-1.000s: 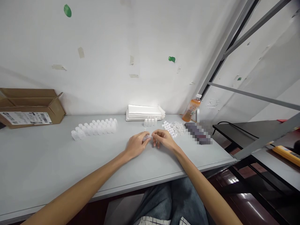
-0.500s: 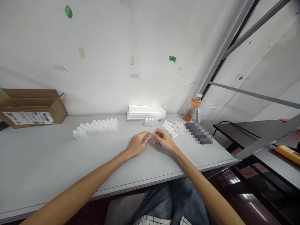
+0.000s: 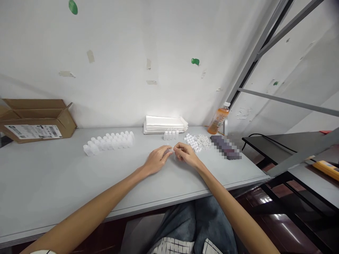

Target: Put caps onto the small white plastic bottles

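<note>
My left hand is closed around a small translucent white bottle, most of it hidden by the fingers. The fingers of my right hand pinch at the bottle's neck end; whatever lies between them is too small to make out. Just behind my hands stand several small white bottles with caps in a short row. To the right of them lie several loose white caps beside a pile of white loops. Farther left, translucent bottles stand close together in rows.
A stack of white flat packets rests against the wall. At the back left is an open cardboard box. An orange drink bottle stands at the back right, behind a blurred dark object. The grey table's front edge runs before my lap.
My view has shifted slightly. Both hands stay together at the small bottle, with the right fingers moved only a little at its neck end.
</note>
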`<state>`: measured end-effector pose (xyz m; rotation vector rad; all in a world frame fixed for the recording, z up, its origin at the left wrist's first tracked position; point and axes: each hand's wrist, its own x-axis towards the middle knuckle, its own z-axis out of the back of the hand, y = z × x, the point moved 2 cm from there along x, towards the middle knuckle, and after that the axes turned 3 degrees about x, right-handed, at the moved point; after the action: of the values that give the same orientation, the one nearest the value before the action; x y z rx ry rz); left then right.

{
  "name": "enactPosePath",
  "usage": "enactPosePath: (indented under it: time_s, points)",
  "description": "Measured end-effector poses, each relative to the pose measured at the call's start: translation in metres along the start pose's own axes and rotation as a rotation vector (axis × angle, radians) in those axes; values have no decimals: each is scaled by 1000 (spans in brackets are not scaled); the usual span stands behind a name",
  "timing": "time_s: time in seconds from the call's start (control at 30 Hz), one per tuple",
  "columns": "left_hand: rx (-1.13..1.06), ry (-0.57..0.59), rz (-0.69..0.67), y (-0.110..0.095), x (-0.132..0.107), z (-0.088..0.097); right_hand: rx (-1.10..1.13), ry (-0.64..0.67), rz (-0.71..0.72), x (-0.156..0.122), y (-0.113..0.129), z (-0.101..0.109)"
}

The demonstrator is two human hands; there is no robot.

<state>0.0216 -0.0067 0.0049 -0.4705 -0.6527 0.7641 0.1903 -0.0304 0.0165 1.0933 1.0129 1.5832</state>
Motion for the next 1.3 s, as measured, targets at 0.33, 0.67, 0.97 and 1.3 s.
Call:
enactPosePath:
  time_s: [0.33,0.67,0.97,1.3]
  points:
    - [34,31,-63,-2,-3,-2,-208,58,37,2,-7,-3]
    - [-479,70,176,6,3,-1,-179,-50,55,-3,4,-6]
    - [-301,9,105,4,2,-2,-159,-8,36,-3,0,-7]
    - [-106,-55,-28,-1,-1,-1,33,45,-47,0,-5,-8]
